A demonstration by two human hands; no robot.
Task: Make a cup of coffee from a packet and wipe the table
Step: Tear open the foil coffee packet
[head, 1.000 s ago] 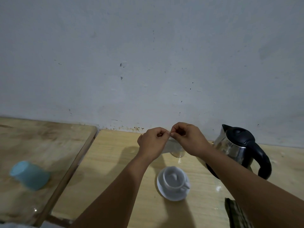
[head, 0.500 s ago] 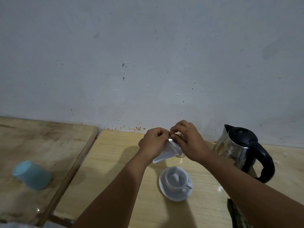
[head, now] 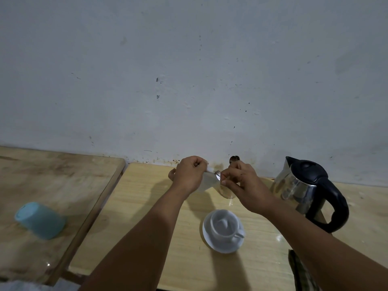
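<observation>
Pale wall above a wooden table [head: 147, 206]. The packet [head: 206, 181] is pinched by left hand [head: 189, 174] and right hand [head: 239, 183] fingertips, apparently being torn open. Below the fingers sits the cup [head: 224, 225]; right, a kettle [head: 302, 190]. Next, probably: tip powder into the cup.

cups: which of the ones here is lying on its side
The blue cup on the left table lies on its side. The white cup stands upright on its saucer near the kettle.
</observation>
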